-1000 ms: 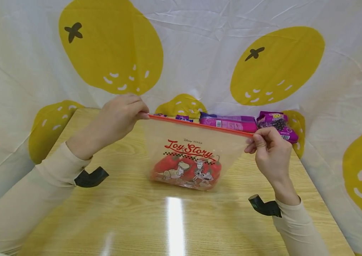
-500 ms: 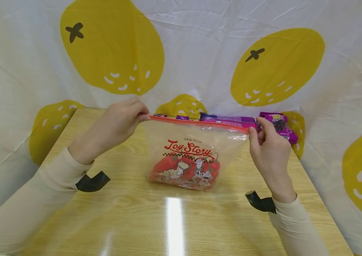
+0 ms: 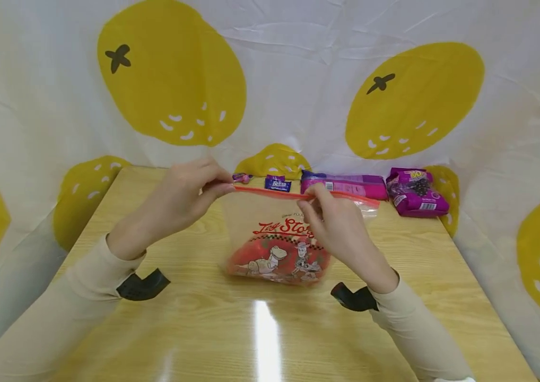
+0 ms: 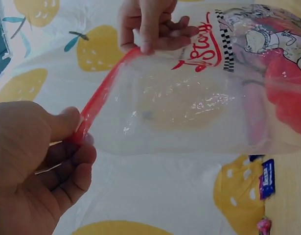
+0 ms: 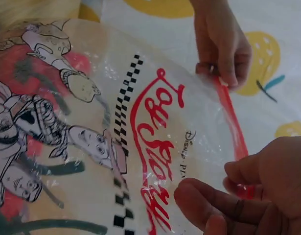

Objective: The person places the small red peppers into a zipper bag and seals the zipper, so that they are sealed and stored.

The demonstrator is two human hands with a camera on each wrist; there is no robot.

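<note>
A clear zip bag (image 3: 251,217) with a red zip strip and printed Toy Story lettering stands upright on the table. Inside it, seen through the plastic, are red peppers (image 4: 287,93) with green stems (image 5: 57,226). My left hand (image 3: 181,193) pinches the left end of the red strip between thumb and fingers. Partway along the strip, right of its middle, my right hand (image 3: 339,228) pinches it from above, covering part of the lettering. The strip's right end sticks out past the right hand.
Along the back of the wooden table (image 3: 193,318) lie a long purple packet (image 3: 351,187), a purple bag (image 3: 418,193) with a grape-like picture, a small blue-purple packet (image 3: 278,183) and a small pink item (image 3: 241,178). A fruit-print cloth (image 3: 294,79) hangs behind.
My right hand has moved left along the red strip from its right end to right of the middle. The left hand keeps its pinch on the left end, shifting slightly right and down.
</note>
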